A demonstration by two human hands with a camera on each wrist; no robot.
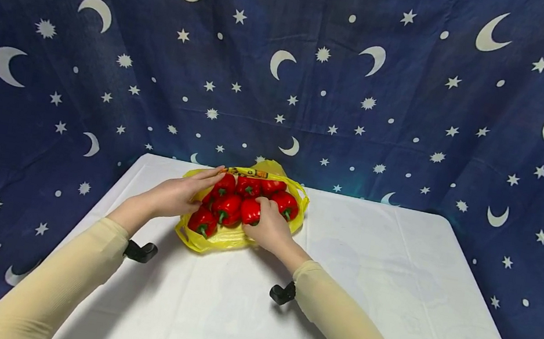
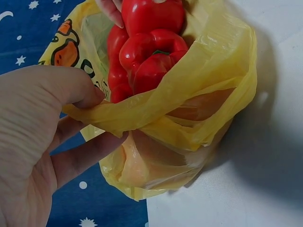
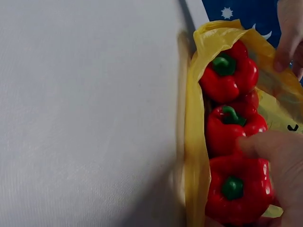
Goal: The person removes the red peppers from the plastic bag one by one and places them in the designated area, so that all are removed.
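A yellow plastic bag (image 1: 228, 239) lies with its mouth spread on the white table, and several red bell peppers (image 1: 226, 209) with green stems sit inside. At the bag's left side, my left hand (image 1: 177, 193) holds its rim (image 2: 137, 109) between thumb and fingers, as the left wrist view shows. My right hand (image 1: 269, 229) reaches into the bag from the right and grips one red bell pepper (image 1: 250, 211). In the right wrist view, the thumb and part of that hand (image 3: 284, 163) lie against the gripped pepper (image 3: 239, 189), with its fingertips mostly hidden.
A white cloth covers the table (image 1: 363, 300), which extends to the right and front of the bag. Behind it hangs a dark blue curtain (image 1: 314, 99) with moons and stars. Each wrist carries a black camera mount (image 1: 140, 252).
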